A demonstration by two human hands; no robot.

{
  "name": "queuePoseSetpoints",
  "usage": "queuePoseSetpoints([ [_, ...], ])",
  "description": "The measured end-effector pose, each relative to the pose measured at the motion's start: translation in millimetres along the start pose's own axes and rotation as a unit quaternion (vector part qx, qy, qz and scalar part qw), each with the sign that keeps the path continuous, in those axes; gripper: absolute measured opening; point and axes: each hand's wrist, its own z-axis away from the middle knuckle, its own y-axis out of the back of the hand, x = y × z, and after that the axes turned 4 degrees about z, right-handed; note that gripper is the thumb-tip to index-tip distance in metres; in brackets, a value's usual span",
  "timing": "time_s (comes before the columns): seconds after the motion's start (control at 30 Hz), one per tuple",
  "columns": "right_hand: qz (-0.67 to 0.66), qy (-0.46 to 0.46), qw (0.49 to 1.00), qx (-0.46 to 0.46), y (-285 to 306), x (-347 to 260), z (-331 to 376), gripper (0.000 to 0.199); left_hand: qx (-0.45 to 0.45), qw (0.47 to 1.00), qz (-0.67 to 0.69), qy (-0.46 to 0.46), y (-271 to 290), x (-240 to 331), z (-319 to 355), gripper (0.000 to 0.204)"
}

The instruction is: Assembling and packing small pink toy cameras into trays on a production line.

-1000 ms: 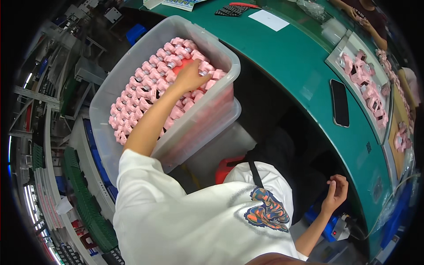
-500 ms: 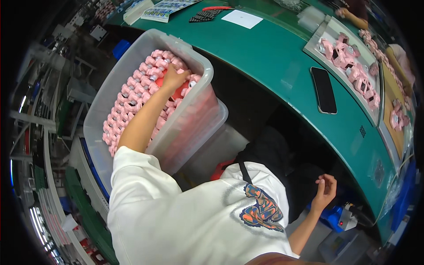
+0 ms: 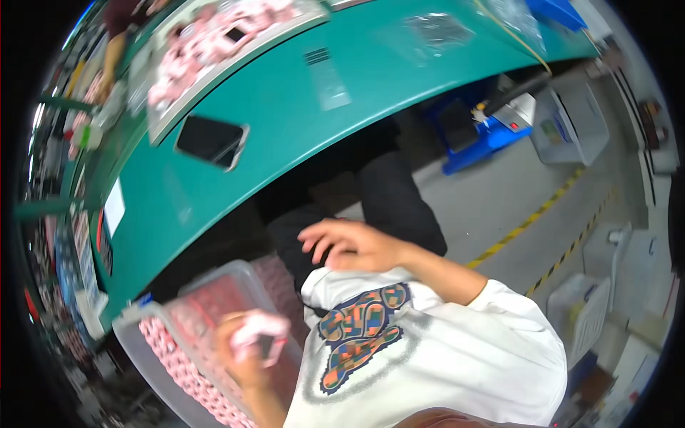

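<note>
Vs ~0.5 s back: we're now lifting our left hand (image 3: 246,349) out of the clear plastic bin (image 3: 153,357), fingers curling round a pink part (image 3: 260,329); earlier that hand was down among the pink pieces. So one part is coming out, sitting just above the bin. Right hand (image 3: 349,246) is hovering over our lap, fingers loosely spread, holding nothing. View is also swinging, green bench (image 3: 285,121) w/ black phone (image 3: 211,140) now up top. Motion blur: part shape unclear, bin far end cut off.
</note>
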Motion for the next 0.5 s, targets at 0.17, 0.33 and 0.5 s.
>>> queuePoseSetpoints([
  [0.17,-0.061,-0.035,0.993,0.092,17,17,44,0.047,-0.187,0.965,0.066,0.173,-154,-33,-52,0.025],
  [0.33,-0.093,-0.095,0.955,0.265,62,8,98,0.035,-0.293,0.948,0.068,0.108,-257,-41,-92,0.026],
  [0.5,-0.075,0.031,0.876,0.476,151,22,125,0.036,-0.351,0.925,0.105,0.100,-308,-29,-114,0.028],
])
